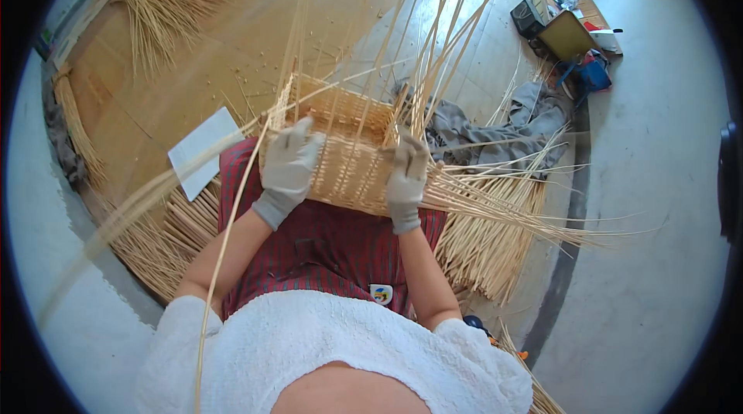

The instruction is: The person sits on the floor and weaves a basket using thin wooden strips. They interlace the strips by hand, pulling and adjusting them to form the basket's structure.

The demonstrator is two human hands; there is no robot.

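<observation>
A partly woven wicker basket (348, 176) rests on my lap, over a dark red checked cloth (325, 248). Long pale strands (457, 15) rise from its far and right sides, and others trail off to the left and right. My left hand (292, 162), in a pale grey work glove, grips the basket near its left end, fingers at the upper edge of the near wall. At the right end of that wall, my gloved right hand (407, 176) closes round the edge and the strands there. Some fingertips of both hands are hidden in the weave.
Bundles of cane lie on the floor at right (495, 236) and far left (159, 8). A white sheet (203, 152) lies left of my lap. Grey cloth (484, 131) lies crumpled beyond my right hand. A cluttered brown box (569, 33) stands at the far right.
</observation>
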